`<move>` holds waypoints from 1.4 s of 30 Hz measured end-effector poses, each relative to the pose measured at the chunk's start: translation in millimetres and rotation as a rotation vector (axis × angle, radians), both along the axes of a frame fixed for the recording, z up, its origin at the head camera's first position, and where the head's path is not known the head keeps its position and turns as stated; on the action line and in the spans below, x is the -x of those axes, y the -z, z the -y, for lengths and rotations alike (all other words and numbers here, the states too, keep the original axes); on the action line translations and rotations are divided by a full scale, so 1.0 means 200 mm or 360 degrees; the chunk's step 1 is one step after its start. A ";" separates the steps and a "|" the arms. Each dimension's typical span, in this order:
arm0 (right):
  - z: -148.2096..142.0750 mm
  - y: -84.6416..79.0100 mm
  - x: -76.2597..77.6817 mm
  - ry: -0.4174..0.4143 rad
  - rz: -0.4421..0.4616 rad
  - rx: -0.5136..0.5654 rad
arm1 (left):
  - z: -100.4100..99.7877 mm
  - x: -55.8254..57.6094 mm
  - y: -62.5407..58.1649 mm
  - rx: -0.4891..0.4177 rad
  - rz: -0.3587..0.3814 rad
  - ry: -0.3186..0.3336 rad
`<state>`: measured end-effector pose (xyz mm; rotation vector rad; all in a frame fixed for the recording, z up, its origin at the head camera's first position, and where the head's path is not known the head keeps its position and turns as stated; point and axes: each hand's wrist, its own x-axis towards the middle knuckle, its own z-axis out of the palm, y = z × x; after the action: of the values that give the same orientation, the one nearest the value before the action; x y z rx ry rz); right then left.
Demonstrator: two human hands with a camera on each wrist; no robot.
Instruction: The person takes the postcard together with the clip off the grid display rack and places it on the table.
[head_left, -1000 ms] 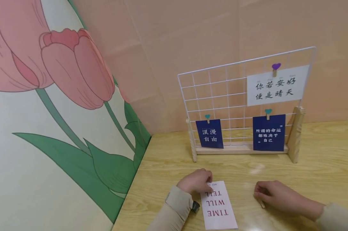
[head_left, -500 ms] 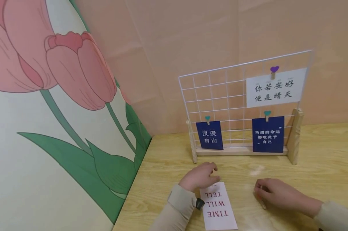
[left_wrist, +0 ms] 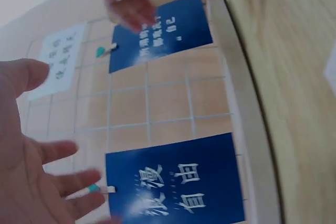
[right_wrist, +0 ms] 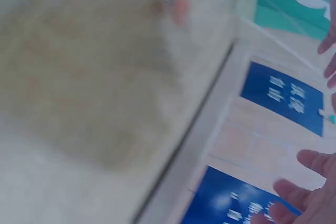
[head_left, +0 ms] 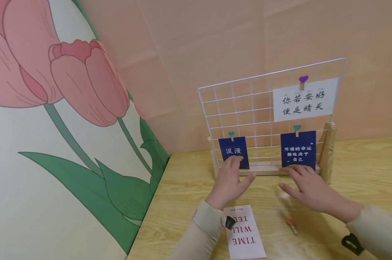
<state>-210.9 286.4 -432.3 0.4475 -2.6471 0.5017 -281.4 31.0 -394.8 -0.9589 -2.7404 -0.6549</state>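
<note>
My left hand (head_left: 228,182), fingers spread, is in front of the blue card (head_left: 234,146) at the rack's lower left. My right hand (head_left: 313,189) has its fingers extended before the other blue card (head_left: 298,148) at lower right. Whether either hand touches the rack cannot be told. Both palms look bare in the wrist views, where the left hand (left_wrist: 42,177) and right hand (right_wrist: 310,195) are partly cut off. On the table, a small wooden clothespin (head_left: 292,226) with an orange-red heart lies below my right hand. The white card (head_left: 246,233) with red lettering lies upside down near my left sleeve.
The white wire grid rack (head_left: 264,171) stands on a wooden base against the peach wall covering (head_left: 183,72). A white card (head_left: 304,100) hangs at its upper right under a purple heart clip (head_left: 303,80). A tulip-printed panel (head_left: 85,151) borders the table's left.
The right hand has let go of the clothespin, leaving it on the table, and has moved forward to the rack. The left hand has left the white card and reached up to the left blue card.
</note>
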 end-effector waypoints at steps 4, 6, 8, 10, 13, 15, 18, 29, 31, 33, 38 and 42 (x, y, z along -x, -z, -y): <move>-0.02 -0.07 0.04 0.0022 -0.0195 -0.0073 | -0.03 0.01 -0.05 0.0062 -0.0103 -0.0083; -0.03 -0.11 0.06 0.0033 -0.0231 -0.0095 | -0.05 0.03 -0.07 0.0079 -0.0141 -0.0118; -0.04 -0.15 0.07 0.0047 -0.0230 -0.0111 | -0.07 0.04 -0.09 0.0082 -0.0177 -0.0136; -0.05 -0.19 0.09 0.0071 -0.0205 -0.0124 | -0.09 0.05 -0.12 0.0072 -0.0194 -0.0143; -0.08 -0.25 0.10 0.0108 -0.0152 -0.0144 | -0.11 0.06 -0.16 0.0069 -0.0186 -0.0136; -0.11 -0.28 0.11 0.0123 -0.0130 -0.0140 | -0.13 0.06 -0.18 0.0085 -0.0165 -0.0126; -0.14 -0.32 0.12 0.0124 -0.0139 -0.0133 | -0.16 0.07 -0.21 0.0134 -0.0164 -0.0127; -0.21 -0.48 0.15 0.0138 -0.0183 -0.0092 | -0.24 0.09 -0.29 0.0112 -0.0134 -0.0095; -0.22 -0.50 0.15 0.0143 -0.0162 -0.0070 | -0.26 0.09 -0.31 0.0129 -0.0140 -0.0091; -0.24 -0.53 0.15 0.0160 -0.0135 -0.0052 | -0.28 0.09 -0.32 0.0124 -0.0136 -0.0078; -0.27 -0.59 0.17 0.0211 -0.0094 -0.0034 | -0.33 0.10 -0.35 0.0122 -0.0123 -0.0062; -0.29 -0.66 0.18 0.0241 -0.0135 -0.0007 | -0.36 0.10 -0.36 0.0147 -0.0155 -0.0067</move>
<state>-247.9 344.6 -300.8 0.2609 -2.5759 0.4207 -301.8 103.1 -322.9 -0.9236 -2.7175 -0.4658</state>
